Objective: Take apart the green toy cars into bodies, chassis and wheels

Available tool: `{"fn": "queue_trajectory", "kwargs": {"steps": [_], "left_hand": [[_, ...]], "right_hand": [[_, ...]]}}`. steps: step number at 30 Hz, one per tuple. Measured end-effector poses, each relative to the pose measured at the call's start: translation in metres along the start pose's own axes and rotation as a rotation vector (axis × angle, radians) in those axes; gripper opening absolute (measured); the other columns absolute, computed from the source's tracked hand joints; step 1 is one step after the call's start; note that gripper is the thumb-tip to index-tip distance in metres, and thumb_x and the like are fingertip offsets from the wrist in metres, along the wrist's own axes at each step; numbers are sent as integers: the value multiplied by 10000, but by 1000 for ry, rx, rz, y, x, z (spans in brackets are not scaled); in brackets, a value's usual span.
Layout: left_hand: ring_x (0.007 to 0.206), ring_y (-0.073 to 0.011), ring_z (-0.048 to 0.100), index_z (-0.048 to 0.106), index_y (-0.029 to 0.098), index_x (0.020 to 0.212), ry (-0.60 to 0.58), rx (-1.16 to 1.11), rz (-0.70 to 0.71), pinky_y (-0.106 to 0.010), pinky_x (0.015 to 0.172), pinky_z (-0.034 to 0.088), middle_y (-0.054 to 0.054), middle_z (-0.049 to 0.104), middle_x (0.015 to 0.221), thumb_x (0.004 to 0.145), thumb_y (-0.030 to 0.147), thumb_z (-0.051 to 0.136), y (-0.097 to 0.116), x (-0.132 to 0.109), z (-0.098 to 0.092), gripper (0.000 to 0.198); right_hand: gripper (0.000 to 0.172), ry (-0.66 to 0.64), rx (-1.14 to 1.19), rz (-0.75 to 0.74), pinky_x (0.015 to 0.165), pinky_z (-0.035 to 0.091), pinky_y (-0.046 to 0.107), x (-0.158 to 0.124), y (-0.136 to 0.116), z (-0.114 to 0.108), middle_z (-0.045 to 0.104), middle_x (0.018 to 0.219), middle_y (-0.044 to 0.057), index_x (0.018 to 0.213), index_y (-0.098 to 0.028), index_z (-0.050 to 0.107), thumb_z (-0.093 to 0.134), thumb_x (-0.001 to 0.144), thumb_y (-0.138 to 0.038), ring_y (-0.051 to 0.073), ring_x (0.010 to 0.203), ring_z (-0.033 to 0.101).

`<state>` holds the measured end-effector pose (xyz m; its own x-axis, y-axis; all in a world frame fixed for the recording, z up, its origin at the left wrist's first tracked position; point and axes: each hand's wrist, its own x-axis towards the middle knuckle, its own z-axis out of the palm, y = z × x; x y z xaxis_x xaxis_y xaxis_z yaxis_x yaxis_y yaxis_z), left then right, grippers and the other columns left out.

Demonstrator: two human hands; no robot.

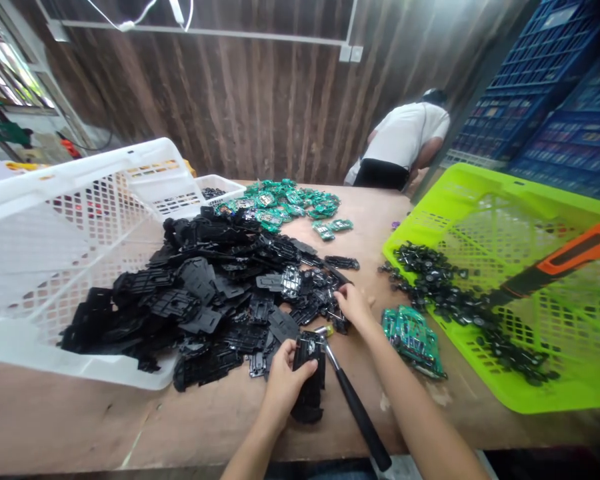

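Note:
My left hand (286, 371) is closed on a black plastic chassis plate (309, 400), its thumb laid across the top face. My right hand (353, 303) reaches to the right edge of a large heap of black plastic parts (215, 287); its fingers are bent at small dark pieces there, and what they hold, if anything, is too small to make out. Between my arms lies a hammer (357, 407) with a black handle, its head beside the plate. A stack of green printed pieces (414, 339) rests right of my right forearm.
A tipped white basket (70, 220) spills the heap from the left. Green pieces (285, 200) lie at the back. At right, a lime-green basket (530, 393) holds small black wheels (440, 280) and an orange-and-black tool (565, 260). A person (400, 140) bends over beyond the table.

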<state>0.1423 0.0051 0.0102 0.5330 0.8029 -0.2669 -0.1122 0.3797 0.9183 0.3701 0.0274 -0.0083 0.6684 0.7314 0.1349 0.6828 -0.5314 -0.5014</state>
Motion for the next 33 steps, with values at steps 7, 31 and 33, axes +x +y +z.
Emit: {"fn": "queue_trajectory", "kwargs": {"steps": [7,31,33], "left_hand": [[686,-149,598,557,170,810,82,-58,8,-245,652,481,6,653,750,559,254,778,-3,1,3,345],[894,-177,648,543,196,1040,274,-260,217,-303,823,496,-42,670,980,656,316,777,-10,25,35,466],[902,-180,652,545,191,1053,278,-310,215,-305,823,498,-49,674,987,660,306,777,-7,26,38,471]], "right_hand": [[242,133,123,-21,923,316,536,1,-10,-6,666,959,125,962,-142,660,477,807,-174,306,1039,523],[93,120,468,-325,638,464,292,-152,-43,-37,585,746,24,768,-222,568,528,823,-159,198,709,580],[99,129,445,-346,647,474,294,-153,-44,-41,581,768,26,786,-223,586,519,840,-175,196,723,587]]}}
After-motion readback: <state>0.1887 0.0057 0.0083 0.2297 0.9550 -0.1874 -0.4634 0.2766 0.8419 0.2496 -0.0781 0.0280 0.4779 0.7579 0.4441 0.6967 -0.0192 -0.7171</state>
